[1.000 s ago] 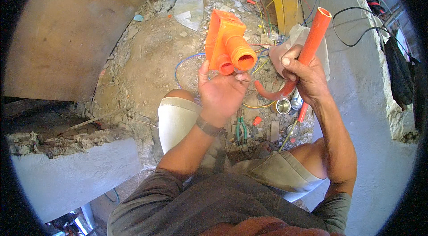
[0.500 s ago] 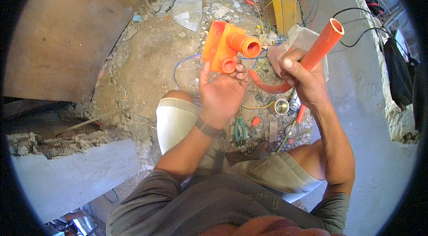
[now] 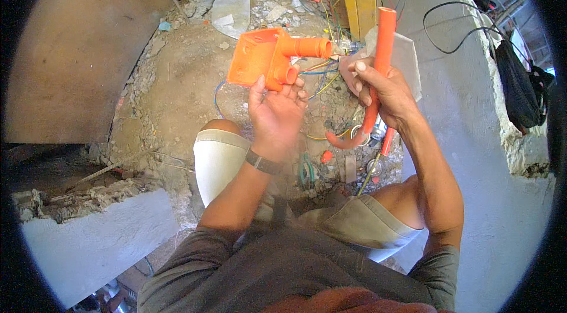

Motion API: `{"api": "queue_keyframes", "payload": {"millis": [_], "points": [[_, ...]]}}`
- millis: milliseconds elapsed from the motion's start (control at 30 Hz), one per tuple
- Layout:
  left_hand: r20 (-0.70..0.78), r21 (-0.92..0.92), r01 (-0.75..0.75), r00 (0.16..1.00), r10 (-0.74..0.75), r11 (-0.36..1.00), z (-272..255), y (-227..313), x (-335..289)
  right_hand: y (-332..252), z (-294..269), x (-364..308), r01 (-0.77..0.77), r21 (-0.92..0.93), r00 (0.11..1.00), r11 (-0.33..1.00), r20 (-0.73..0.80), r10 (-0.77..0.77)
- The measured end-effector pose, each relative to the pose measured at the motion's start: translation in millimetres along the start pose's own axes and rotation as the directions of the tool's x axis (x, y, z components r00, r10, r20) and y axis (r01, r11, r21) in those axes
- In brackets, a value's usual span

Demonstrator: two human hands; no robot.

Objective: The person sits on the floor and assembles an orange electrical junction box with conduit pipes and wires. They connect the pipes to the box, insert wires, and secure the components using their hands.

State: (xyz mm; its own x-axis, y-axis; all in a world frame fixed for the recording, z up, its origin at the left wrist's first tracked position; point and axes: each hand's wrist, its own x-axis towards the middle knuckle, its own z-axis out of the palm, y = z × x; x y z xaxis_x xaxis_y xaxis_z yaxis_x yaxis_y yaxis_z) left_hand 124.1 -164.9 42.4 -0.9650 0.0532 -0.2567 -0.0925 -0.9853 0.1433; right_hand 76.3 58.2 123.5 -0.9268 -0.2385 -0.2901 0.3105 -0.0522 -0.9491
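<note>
Orange box: up over the dirt floor, could fall if the grip gets loose | left hand: thumb and fingers hold its near edge | right hand: fingers wrapped round red pipe, which could bump the box if swung left

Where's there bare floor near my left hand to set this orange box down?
Mostly bare dirt lies left of your left hand, between the brown panel and the blue wire. It's crowded between that hand and your right knee: green pliers, orange scrap, a flat pale piece.
</note>
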Motion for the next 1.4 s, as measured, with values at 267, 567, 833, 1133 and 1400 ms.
{"api": "queue_keyframes", "payload": {"millis": [267,567,833,1133,1400], "points": [[0.026,0.127,-0.133,0.991,0.131,0.983,8.8,0.2,1.1,3.6,13.0,-6.4,-0.132,-0.454,0.990,0.881,-0.008,0.144],[0.141,0.267,-0.194,0.977,0.161,0.944,8.0,-2.0,-2.9,3.4,14.0,-6.6,0.079,-0.757,0.995,0.648,0.024,-0.093],[0.140,0.308,-0.203,0.976,0.167,0.929,5.7,-10.1,-1.8,-2.1,16.5,-7.6,0.077,-0.893,0.993,0.444,0.028,-0.117],[0.166,0.394,-0.244,0.967,0.192,0.886,3.9,-14.1,-4.5,-6.6,17.9,-11.3,0.136,-0.936,0.980,0.325,0.081,-0.180],[0.153,0.381,-0.213,0.974,0.166,0.900,3.8,-15.3,-5.3,-4.6,17.2,-9.4,0.126,-0.941,0.984,0.315,0.079,-0.158]]}}
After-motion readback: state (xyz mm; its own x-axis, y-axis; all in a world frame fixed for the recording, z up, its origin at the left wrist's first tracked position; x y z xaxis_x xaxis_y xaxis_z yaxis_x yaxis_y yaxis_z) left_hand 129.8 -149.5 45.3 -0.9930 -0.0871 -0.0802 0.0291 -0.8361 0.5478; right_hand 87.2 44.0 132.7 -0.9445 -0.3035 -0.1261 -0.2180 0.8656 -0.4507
